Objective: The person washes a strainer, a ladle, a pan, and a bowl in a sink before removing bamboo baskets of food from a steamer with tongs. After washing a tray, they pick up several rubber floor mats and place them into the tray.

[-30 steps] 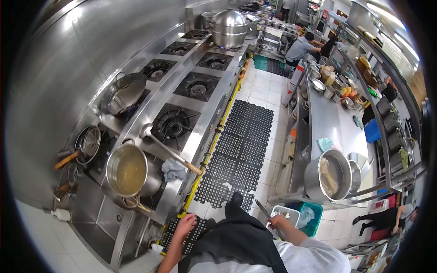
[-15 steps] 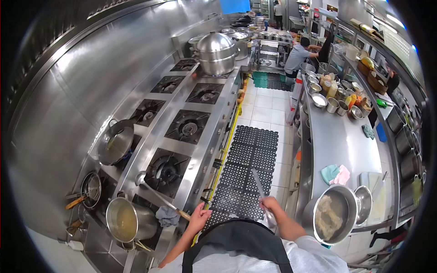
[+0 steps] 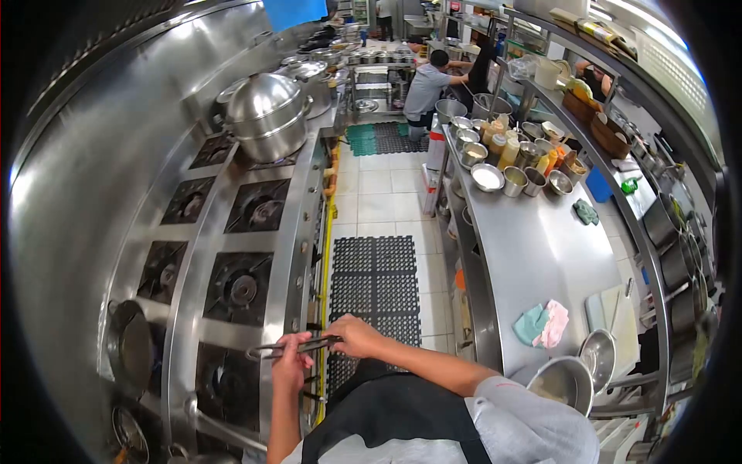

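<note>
A pair of metal tongs is held level between my two hands, low over the front edge of the stove. My left hand is closed round the part toward the stove, and the far tip sticks out past its fingers. The other end is gripped by my right hand, its fingers curled over it. Just left of my left hand lies a burner with a dark grate. A long-handled ladle rests on the stove below, its end out of sight behind my left forearm.
A large lidded steamer pot stands on the far burners. A steel counter on the right bears sauce bottles, bowls, cloths and a pot. A black mat covers the aisle floor. A co-worker crouches farther back.
My right hand has brought the tongs across from the right, and my left hand has closed on them. The view has swung right, so the stove and counter appear farther left.
</note>
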The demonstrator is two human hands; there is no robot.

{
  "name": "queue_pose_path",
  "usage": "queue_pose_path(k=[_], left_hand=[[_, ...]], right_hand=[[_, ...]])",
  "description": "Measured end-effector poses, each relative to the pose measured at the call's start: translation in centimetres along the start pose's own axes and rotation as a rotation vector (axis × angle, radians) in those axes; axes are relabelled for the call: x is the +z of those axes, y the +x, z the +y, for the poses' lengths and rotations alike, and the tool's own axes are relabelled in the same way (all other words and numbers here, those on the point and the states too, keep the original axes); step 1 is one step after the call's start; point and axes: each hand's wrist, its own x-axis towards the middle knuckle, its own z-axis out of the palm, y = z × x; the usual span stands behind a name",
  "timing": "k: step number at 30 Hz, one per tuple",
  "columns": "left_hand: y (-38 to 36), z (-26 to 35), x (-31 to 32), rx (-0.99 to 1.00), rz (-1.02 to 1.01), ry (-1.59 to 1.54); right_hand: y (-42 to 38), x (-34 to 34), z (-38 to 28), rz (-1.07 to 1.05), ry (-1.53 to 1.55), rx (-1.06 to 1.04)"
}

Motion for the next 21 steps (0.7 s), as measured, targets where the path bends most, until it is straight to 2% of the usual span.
queue_pose_path(k=[2,4,6,7,10,11,14,16,18,20,21], left_hand=[[4.2,-1.1,1.8,-0.029,0.021,0.084],[8.5,-1.2,4.8,-0.064,-0.038,0.225],[12.8,-0.7,7.9,-0.117,-0.131,0.345],[15.2,-0.9,8.8,-0.067,-0.230,0.340],[21.2,2.0,12.6,-0.115,-0.470,0.282],[23.7,1.5,13.1,0.010,-0.519,0.312],[28.1,7.2,17.9,0.065,-0.513,0.352],[32.3,7.1,18.4,-0.042,-0.494,0.361],[36.8,4.9,18.0,-0.038,-0.443,0.386],[39.5,3.7,18.6,-0.172,-0.382,0.585],[40.8,2.8,18.7,-0.261,-0.356,0.705]], right_hand=[[2.9,-2.4,3.0,-0.042,-0.128,-0.095],[5.3,-6.1,3.8,-0.162,-0.040,0.142],[7.6,-8.6,6.1,-0.153,-0.031,0.086],[8.8,-10.0,7.2,-0.118,-0.002,0.102],[10.7,-13.3,10.0,0.033,0.054,0.203],[11.0,-14.4,11.2,0.111,0.040,0.271],[12.0,-18.8,15.6,0.250,0.118,0.504],[12.7,-21.8,21.0,0.300,0.280,0.628],[14.3,-26.5,25.0,0.655,0.481,0.299],[17.0,-35.4,26.9,0.814,0.300,0.115],[17.9,-40.6,28.3,0.867,0.151,0.130]])
